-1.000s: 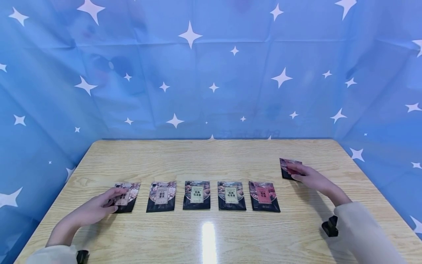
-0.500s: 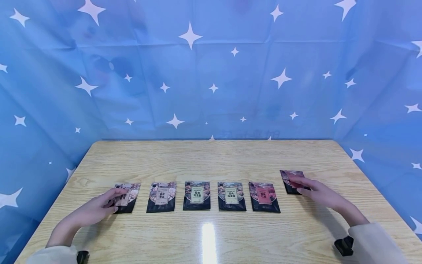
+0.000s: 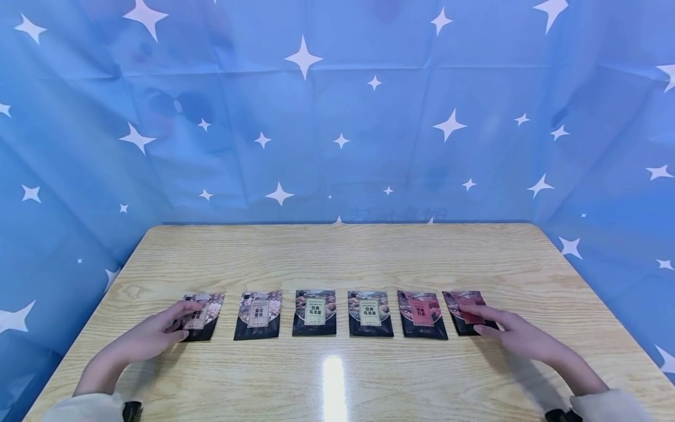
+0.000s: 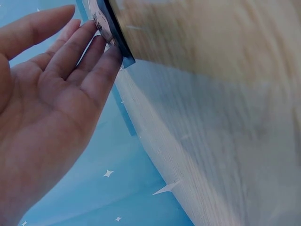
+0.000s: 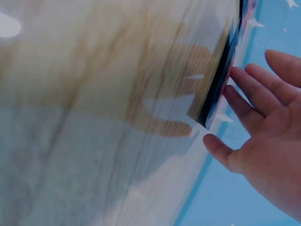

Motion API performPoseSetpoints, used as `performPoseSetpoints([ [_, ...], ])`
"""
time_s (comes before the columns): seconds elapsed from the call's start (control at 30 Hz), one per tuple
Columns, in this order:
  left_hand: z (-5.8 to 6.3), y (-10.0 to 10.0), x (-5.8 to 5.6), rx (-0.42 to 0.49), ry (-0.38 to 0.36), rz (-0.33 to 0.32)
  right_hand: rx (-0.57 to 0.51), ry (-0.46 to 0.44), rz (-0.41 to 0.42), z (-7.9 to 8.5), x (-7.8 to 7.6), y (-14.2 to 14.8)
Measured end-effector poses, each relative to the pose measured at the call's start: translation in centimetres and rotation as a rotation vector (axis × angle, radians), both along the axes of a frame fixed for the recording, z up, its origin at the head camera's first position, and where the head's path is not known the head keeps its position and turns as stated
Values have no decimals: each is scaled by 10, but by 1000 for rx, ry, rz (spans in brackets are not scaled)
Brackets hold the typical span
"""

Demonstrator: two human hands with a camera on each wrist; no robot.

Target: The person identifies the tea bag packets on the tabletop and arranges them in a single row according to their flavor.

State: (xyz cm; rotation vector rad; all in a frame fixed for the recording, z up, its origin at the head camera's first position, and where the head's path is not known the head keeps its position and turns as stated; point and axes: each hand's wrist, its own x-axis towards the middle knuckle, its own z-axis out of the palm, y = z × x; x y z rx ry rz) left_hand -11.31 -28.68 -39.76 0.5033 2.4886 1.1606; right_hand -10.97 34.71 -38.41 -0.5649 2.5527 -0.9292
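Observation:
My left hand (image 3: 145, 336) rests its fingertips on the leftmost tea sachet (image 3: 208, 321), which has a pale floral print and a dark base. In the left wrist view, the fingers are fairly straight against the sachet's face (image 4: 104, 23), the thumb held apart. At the right end of the row, my right hand (image 3: 514, 331) touches a red-labelled tea sachet (image 3: 468, 317) with extended fingers. The right wrist view has this sachet (image 5: 220, 82) edge-on, fingertips against its printed side and thumb away from it. Both hands partly cover their sachets in the head view.
Between the hands, several more sachets lie in line: one pale-labelled (image 3: 258, 316), two green-labelled, including one near the centre (image 3: 315, 313), and one red-labelled (image 3: 423, 316). The wooden table (image 3: 337, 252) ends at a blue star-patterned cloth (image 3: 337, 164) behind and at both sides.
My right hand has drawn the red-labelled sachet toward me, from farther back on the table into line with the others. The left hand has stayed in place.

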Motion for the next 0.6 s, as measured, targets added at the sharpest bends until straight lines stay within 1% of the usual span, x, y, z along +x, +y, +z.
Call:
performPoseSetpoints([
  [0.1, 0, 1, 1, -4, 7, -1, -4, -4, 6, -1, 4, -1],
  [0.33, 1, 3, 2, -6, 12, -13, 38, 37, 9, -3, 9, -1],
  [0.43, 1, 3, 1, -14, 15, -15, 23, 44, 17, -4, 10, -1],
  [0.53, 2, 3, 0, -27, 24, -20, -19, 79, 31, -3, 11, -1],
  [0.6, 4, 4, 0, -39, 27, -24, -32, 98, 20, 0, 11, -1],
])
